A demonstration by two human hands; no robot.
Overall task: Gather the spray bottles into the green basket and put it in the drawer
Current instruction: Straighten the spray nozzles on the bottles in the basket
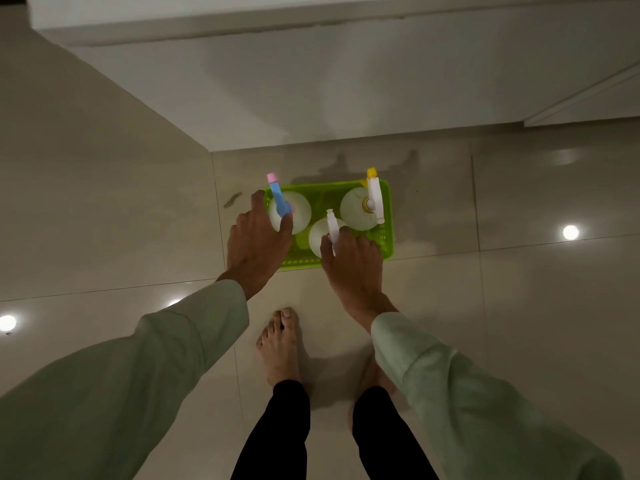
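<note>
- A green basket [385, 237] is seen on the shiny tiled floor [519, 289], just in front of a white cabinet [311, 98].
- Three spray bottles are stood upright inside the basket.
- The bottle with the blue and pink top [280, 199] is placed at the left end.
- The bottle with the yellow and white top [374, 202] is placed at the right end.
- The bottle with the plain white top [331, 226] is set near the front, between the other two.
- The left hand [258, 244] is laid over the basket's left end, with fingers [286, 225] spread and curled at the blue-topped bottle (a firm hold cannot be told).
- The right hand [353, 261] is laid over the front rim, with fingers bent beside the white top; a grip cannot be told either.
- Pale green sleeves [173, 358] and one bare foot [278, 344] are seen below.
</note>
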